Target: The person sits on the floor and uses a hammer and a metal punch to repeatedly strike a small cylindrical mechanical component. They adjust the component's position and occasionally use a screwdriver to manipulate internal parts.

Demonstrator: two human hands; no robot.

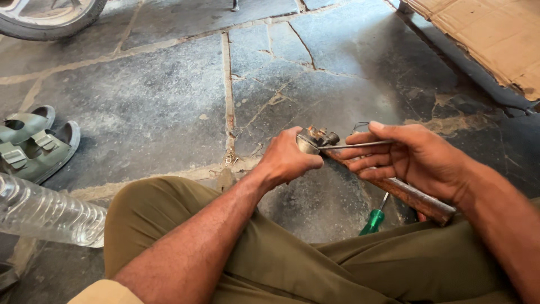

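Note:
My left hand point(286, 159) is closed around a small grimy metal part point(315, 138) with a round silvery end, held just above the stone floor. My right hand point(406, 155) pinches a thin metal rod point(354, 145) between thumb and fingers, its tip touching the metal part. A rusty metal bar point(413, 197) runs under my right hand toward my right knee. I sit cross-legged in olive trousers point(315, 270).
A green-handled screwdriver point(374, 218) lies on the floor by my right leg. A clear plastic bottle point(48, 213) lies at the left, with a pair of green sandals point(34, 143) beyond it. A tyre point(50, 17) stands at top left, cardboard point(495, 34) at top right.

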